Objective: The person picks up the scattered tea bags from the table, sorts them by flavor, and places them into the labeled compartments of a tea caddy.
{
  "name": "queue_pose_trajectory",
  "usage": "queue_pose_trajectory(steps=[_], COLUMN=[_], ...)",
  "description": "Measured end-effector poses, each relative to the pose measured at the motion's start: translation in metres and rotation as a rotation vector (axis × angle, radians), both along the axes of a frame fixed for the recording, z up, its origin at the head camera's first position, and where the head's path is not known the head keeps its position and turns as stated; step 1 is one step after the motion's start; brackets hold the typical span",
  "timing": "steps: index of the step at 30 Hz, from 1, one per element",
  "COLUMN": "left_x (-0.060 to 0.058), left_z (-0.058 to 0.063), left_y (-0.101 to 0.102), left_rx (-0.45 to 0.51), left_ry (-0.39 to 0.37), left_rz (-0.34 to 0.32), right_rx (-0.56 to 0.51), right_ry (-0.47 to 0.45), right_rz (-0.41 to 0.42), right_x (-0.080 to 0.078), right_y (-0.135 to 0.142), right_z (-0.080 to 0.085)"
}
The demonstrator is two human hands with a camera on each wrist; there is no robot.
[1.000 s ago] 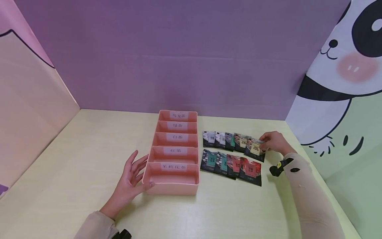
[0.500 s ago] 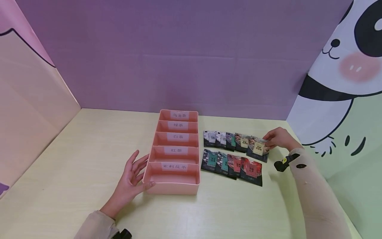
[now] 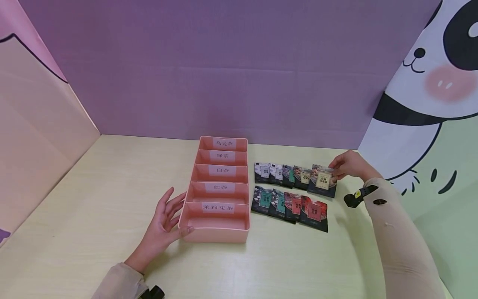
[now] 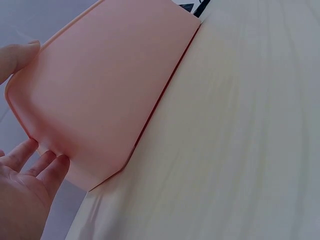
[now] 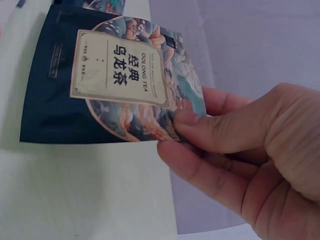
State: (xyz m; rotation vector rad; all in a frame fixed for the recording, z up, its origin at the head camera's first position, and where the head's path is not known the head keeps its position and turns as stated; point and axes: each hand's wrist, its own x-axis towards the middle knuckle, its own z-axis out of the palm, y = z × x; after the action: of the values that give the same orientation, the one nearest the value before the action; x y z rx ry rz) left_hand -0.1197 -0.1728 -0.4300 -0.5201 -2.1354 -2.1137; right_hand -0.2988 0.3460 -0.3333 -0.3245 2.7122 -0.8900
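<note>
My right hand (image 3: 351, 165) pinches an oolong tea sachet (image 5: 120, 80) by one edge, thumb on the printed face and fingers behind. Dark and cream-labelled, the sachet hangs tilted over the right end of the back row of tea sachets (image 3: 264, 172). A pink divided box (image 3: 216, 236) with white labels in its compartments stands mid-table. At its near left corner my left hand (image 3: 164, 226) is spread, fingers fairly straight along the side and thumb at the front. The left wrist view shows those fingertips (image 4: 60, 162) against the pink wall.
A second row of overlapping tea sachets, with green and red labels (image 3: 314, 211), lies in front of the back row, right of the box. A purple wall (image 3: 231, 83) borders the table (image 3: 93, 216) behind, and a panda-printed panel (image 3: 422, 149) rises at the right.
My right hand has moved back and slightly right, lifting the end oolong tea sachet so that it tilts up. My left hand stays at the box corner.
</note>
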Motion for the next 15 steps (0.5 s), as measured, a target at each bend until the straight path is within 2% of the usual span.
queue_pose_trajectory(steps=[8,15], left_x=[0.000,0.000], left_z=[0.000,-0.001], left_y=[0.001,0.000], left_rx=[-0.021,0.000], left_ry=[-0.018,0.007], left_rz=[0.010,0.003], right_rx=[-0.004,-0.005], right_ry=[0.029,0.066], right_rz=[0.022,-0.009], right_x=[-0.001,-0.009], right_y=[-0.008,-0.027], right_z=[0.021,0.039])
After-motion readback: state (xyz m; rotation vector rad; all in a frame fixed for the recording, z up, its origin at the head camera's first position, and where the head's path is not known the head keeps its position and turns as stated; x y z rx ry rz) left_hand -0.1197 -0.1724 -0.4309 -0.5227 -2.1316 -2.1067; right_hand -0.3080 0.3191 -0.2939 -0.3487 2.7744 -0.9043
